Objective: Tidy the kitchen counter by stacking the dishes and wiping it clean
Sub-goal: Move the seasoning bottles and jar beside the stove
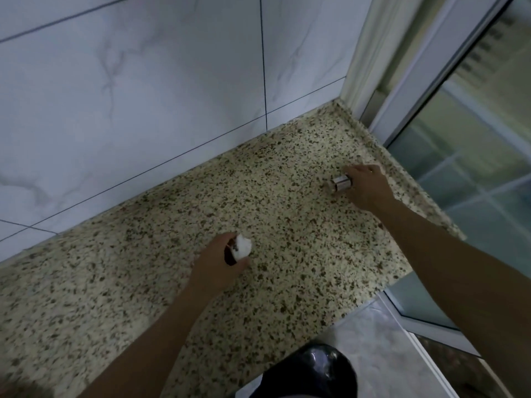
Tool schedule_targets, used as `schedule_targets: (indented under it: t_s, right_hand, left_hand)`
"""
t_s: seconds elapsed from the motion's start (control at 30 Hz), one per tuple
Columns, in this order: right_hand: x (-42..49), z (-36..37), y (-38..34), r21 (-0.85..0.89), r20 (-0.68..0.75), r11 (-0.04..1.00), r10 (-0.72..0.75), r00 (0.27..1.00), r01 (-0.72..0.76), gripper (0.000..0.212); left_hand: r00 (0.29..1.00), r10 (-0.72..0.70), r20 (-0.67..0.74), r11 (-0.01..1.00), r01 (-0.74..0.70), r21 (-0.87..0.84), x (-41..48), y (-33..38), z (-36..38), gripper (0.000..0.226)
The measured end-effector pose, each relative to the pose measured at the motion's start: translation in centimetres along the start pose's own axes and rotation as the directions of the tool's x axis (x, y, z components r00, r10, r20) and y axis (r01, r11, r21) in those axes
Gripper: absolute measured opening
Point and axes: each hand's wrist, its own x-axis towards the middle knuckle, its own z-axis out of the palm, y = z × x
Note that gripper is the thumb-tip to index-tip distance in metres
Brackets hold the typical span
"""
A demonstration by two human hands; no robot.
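Note:
The speckled granite counter (178, 225) runs from lower left to the far right corner. My left hand (218, 262) is low over the middle of the counter and grips a crumpled white tissue (242, 247) together with something dark red. Near the counter's right edge, my right hand (366, 186) holds a small shiny metal cup (341, 183) that touches the counter. No dishes are in view.
A white marble-tiled wall (143, 96) backs the counter. A glass sliding door with a white frame (471, 139) stands to the right of the counter's end. A glossy black object (313, 372) sits on the floor below the counter's front edge.

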Motion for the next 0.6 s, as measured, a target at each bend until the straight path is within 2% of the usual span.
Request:
schedule_targets:
  t_s: [0.1, 0.2, 0.23, 0.3, 0.43, 0.6]
  right_hand:
    - [0.3, 1.3, 0.7, -0.058, -0.044, 0.998, -0.015, 0.999, 0.012, 0.039]
    - [-0.4, 1.7, 0.8, -0.013, -0.093, 1.000, -0.023, 0.995, 0.022, 0.023]
    - [-0.6, 2.0, 1.0, 0.006, -0.100, 1.000, -0.028, 0.995, 0.029, 0.021]
    - [-1.0, 1.7, 0.4, 0.072, -0.095, 0.997, -0.031, 0.995, 0.038, 0.017]
    - [-2.0, 0.7, -3.0, 0.397, -0.125, 0.916, -0.018, 0.992, 0.067, 0.020]
    - [-4.2, -1.4, -10.2, 0.575, -0.117, 0.792, -0.167, 0.979, 0.204, 0.023]
  left_hand:
    - [1.000, -0.012, -0.013, 1.000, 0.012, 0.003, -0.4, 1.3, 0.0, 0.055]
    - [0.998, 0.041, -0.044, 0.999, -0.041, 0.009, -1.0, 1.4, -0.4, 0.022]
    - [0.996, 0.045, -0.075, 0.999, -0.044, 0.011, -1.0, 1.2, -0.7, 0.019]
    - [0.991, 0.017, -0.130, 1.000, -0.017, 0.001, -1.6, 0.7, -1.6, 0.032]
    - [0.968, -0.057, -0.243, 0.996, 0.040, -0.075, -3.4, -0.4, -3.2, 0.045]
    - [0.914, -0.140, -0.380, 0.976, 0.063, -0.208, -7.9, -1.9, -4.8, 0.045]
